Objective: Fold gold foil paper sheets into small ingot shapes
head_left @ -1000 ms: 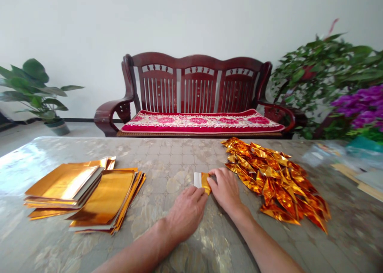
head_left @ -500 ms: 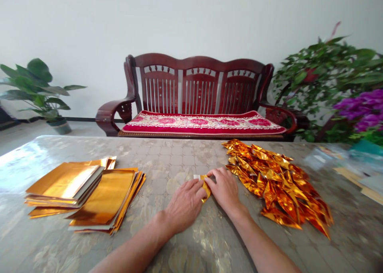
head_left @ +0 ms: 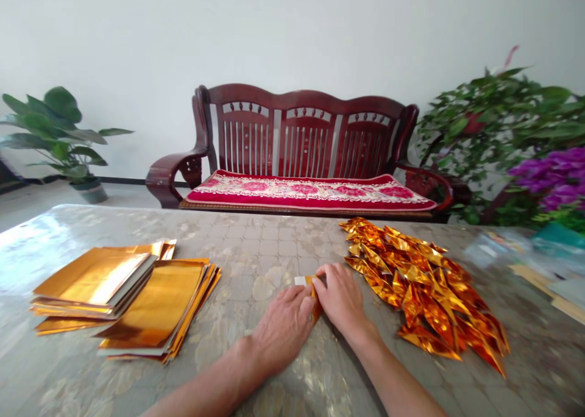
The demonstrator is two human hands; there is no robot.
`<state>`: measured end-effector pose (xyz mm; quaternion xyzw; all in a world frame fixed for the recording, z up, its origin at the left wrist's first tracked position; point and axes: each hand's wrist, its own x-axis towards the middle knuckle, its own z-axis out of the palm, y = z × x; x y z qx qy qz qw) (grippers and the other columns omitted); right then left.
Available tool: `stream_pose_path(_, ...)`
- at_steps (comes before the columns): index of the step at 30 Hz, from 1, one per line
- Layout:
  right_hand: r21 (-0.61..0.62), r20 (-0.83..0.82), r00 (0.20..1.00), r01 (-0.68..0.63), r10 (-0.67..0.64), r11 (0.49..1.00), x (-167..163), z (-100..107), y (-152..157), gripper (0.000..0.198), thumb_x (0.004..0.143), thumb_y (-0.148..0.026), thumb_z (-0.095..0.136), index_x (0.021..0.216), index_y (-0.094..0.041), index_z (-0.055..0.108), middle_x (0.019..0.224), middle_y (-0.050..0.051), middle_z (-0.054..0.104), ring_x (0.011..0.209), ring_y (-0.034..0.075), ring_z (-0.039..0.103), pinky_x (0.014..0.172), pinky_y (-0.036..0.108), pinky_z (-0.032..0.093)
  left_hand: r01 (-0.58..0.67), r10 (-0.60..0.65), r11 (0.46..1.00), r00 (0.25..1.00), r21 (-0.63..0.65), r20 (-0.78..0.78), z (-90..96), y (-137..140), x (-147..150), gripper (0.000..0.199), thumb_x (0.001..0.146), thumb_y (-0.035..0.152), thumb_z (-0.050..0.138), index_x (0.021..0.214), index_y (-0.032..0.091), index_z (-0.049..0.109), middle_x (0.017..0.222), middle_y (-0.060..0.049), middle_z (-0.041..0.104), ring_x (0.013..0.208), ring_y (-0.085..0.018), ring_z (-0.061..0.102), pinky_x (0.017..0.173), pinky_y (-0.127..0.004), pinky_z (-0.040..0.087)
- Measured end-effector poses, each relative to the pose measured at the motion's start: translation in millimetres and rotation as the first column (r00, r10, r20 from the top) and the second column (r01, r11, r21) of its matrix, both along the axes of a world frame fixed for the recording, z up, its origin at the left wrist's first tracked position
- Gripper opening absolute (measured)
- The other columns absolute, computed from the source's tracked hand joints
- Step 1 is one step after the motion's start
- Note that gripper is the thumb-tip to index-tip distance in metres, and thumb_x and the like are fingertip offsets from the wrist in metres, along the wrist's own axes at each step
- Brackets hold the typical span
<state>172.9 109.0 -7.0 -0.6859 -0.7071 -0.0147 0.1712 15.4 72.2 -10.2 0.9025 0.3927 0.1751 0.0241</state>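
Note:
Between my hands, flat against the table, is a small folded piece of gold foil paper [head_left: 315, 310] with a pale end showing at its far left. My left hand [head_left: 286, 319] presses over its left side, fingers closed on it. From the right, my right hand [head_left: 340, 295] pinches the far edge of the same paper, the fingers curled. Most of the paper is hidden under the fingers. Off to the left lie stacks of flat gold foil sheets [head_left: 159, 301]. Close to my right hand is a heap of folded gold foil pieces [head_left: 425, 289] with pointed ends.
A patterned cover lies over the table [head_left: 256, 240]. Clear plastic bags [head_left: 498, 246] and tan strips [head_left: 548, 286] are at the far right. Beyond the table stand a wooden bench [head_left: 301, 136] with a red cushion, a potted plant [head_left: 68, 136] and purple flowers [head_left: 553, 176].
The gold foil paper now shows as a narrower strip between my hands. Both hands keep hold of it, with only slight finger movement. The view has shifted a little.

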Motion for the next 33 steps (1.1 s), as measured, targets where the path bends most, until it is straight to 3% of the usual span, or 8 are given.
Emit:
stream_pose_path(3,-0.024,0.043,0.999,0.034,-0.033,0.999,-3.1,3.1,-2.5,0.013,0.089,-0.032,0.061,0.098,-0.022,0.063,0.100,0.008,0.064,0.097,0.026,0.058,0.076,0.033,0.040,0.009,-0.009,1.000,1.000,0.001,-0.002,-1.6,0.6,-0.7,0.021,0.095,0.016,0.048,0.116,0.018,0.055,0.122,-0.007,0.062,0.117,-0.023,0.054,0.101,-0.039,0.048)
stream_pose_path(7,-0.051,0.040,0.999,0.026,-0.024,0.998,-5.8,4.0,-4.5,0.010,0.090,-0.032,0.059,0.092,-0.022,0.062,0.098,0.007,0.063,0.096,0.025,0.059,0.076,0.033,0.040,0.030,-0.030,0.999,1.000,-0.014,-0.005,-2.2,1.4,-1.7,0.024,0.095,0.018,0.052,0.119,0.019,0.055,0.126,-0.006,0.060,0.118,-0.023,0.053,0.103,-0.038,0.047)
stream_pose_path(14,-0.066,-0.091,0.996,0.007,-0.013,0.998,-7.1,3.9,-3.3,0.005,0.091,-0.024,0.055,0.090,-0.023,0.060,0.095,0.004,0.066,0.092,0.021,0.061,0.075,0.030,0.040,0.026,-0.027,0.998,1.000,-0.049,-0.010,-2.1,2.4,-2.0,0.020,0.095,0.019,0.051,0.114,0.020,0.057,0.123,-0.004,0.060,0.115,-0.022,0.053,0.103,-0.037,0.046)
stream_pose_path(18,-0.135,-0.174,0.984,0.014,-0.037,0.991,-4.6,6.1,-1.7,0.014,0.092,-0.023,0.053,0.104,-0.022,0.060,0.102,0.004,0.068,0.094,0.019,0.063,0.074,0.029,0.040,-0.010,0.009,0.999,1.000,-0.046,-0.019,-1.3,1.6,-1.5,0.019,0.095,0.020,0.051,0.113,0.021,0.057,0.125,-0.003,0.058,0.114,-0.023,0.052,0.101,-0.038,0.046)
stream_pose_path(22,-0.166,-0.130,0.991,-0.007,-0.015,0.986,-3.5,6.2,-1.7,0.014,0.094,-0.025,0.050,0.099,-0.023,0.062,0.100,0.004,0.067,0.094,0.019,0.062,0.073,0.028,0.039,-0.026,0.025,0.999,0.999,-0.039,-0.031,-0.6,0.3,-0.9,0.020,0.095,0.021,0.052,0.114,0.022,0.056,0.127,-0.003,0.057,0.113,-0.023,0.052,0.100,-0.039,0.047)
stream_pose_path(26,-0.114,-0.072,0.997,-0.025,0.017,0.993,-5.4,4.0,-3.1,0.012,0.093,-0.024,0.051,0.091,-0.023,0.063,0.100,0.004,0.063,0.096,0.019,0.060,0.076,0.028,0.038,-0.029,0.028,0.999,0.999,-0.030,-0.034,-1.8,0.2,-1.1,0.024,0.093,0.020,0.055,0.116,0.023,0.056,0.128,-0.002,0.057,0.112,-0.024,0.052,0.100,-0.039,0.047)
stream_pose_path(33,-0.083,-0.025,0.998,-0.064,0.062,0.994,-7.2,5.3,-4.5,0.014,0.093,-0.020,0.050,0.100,-0.023,0.062,0.101,0.005,0.062,0.098,0.020,0.057,0.080,0.030,0.038,-0.025,0.024,1.000,0.998,-0.014,-0.052,-1.4,-0.3,-1.2,0.016,0.094,0.023,0.053,0.109,0.021,0.058,0.125,-0.003,0.058,0.111,-0.024,0.052,0.099,-0.040,0.047)
